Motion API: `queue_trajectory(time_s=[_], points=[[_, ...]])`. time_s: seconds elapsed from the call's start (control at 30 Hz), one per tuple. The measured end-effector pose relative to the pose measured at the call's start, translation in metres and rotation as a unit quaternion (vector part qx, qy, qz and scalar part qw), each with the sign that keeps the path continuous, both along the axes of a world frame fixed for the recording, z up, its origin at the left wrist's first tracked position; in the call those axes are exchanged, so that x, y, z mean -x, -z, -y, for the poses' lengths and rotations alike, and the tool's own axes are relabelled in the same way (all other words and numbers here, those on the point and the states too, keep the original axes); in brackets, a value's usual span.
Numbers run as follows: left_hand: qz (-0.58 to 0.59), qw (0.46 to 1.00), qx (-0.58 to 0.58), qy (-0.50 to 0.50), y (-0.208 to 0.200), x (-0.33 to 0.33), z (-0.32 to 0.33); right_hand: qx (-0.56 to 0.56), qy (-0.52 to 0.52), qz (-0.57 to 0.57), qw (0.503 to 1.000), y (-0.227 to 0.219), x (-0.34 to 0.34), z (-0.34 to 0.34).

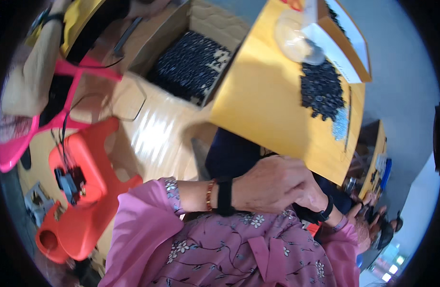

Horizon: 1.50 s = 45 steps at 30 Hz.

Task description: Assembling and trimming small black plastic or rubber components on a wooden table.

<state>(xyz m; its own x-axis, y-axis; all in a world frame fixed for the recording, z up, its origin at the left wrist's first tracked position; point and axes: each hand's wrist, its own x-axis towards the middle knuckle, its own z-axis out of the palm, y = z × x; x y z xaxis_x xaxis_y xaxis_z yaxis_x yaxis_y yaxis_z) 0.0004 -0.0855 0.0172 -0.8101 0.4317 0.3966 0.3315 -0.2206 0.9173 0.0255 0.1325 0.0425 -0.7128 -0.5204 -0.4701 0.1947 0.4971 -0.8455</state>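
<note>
- A cardboard box [215,23] of dark pieces [189,64] sits left of the worktop [258,86].
- The left hand [272,184] meets the right hand [315,197] near the worktop's edge; I can't tell whether either grip holds anything.
- Small black pieces [321,91] lie heaped on the worktop.

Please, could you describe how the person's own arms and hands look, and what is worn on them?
The left hand and right hand wear no gloves. Both arms have loose pink sleeves; the left one ends in a flowered cuff. The left wrist carries a wide black band and a reddish-gold bracelet. The right wrist has a black strap.
</note>
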Motion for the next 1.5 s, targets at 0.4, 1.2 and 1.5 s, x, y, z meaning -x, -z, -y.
queue_trajectory(time_s=[0.4,1.2,1.5], points=[[0.042,0.98,0.125,-0.147,-0.001,0.08,-0.005,-0.067,0.003,-0.269,0.961,-0.019,0.02,-0.019],[-0.041,0.891,0.361,-0.273,0.014,0.114,-0.109,0.109,0.151,-0.25,0.95,0.024,0.007,-0.136],[-0.027,0.895,0.347,-0.278,0.02,0.115,-0.112,0.166,0.147,-0.236,0.946,0.042,0.011,-0.148]])
